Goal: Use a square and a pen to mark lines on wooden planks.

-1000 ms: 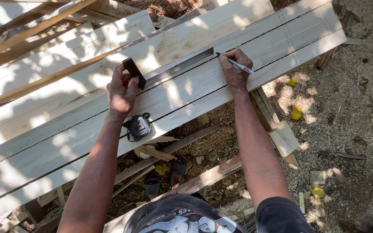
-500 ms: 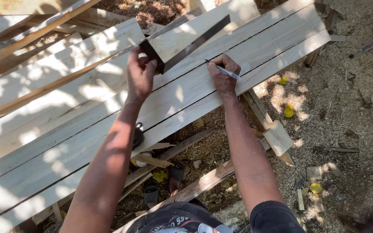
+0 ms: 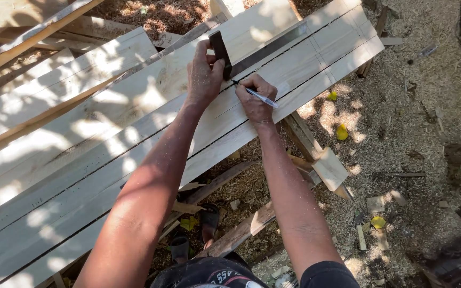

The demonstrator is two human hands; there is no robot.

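While the left hand (image 3: 203,77) clamps the try square (image 3: 221,53) flat on the planks (image 3: 134,122), the right hand (image 3: 254,101) — just beside it — grasps a pen (image 3: 262,98), tip at the blade.

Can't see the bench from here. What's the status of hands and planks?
Left hand pressing square on planks. Right hand grips pen, tip at blade. Nothing obstructing.

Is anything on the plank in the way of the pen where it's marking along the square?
Nothing visible. The right hand holds the pen with its tip down on the pale plank, beside the dark try square that the left hand grips. The wood around the tip looks bare.
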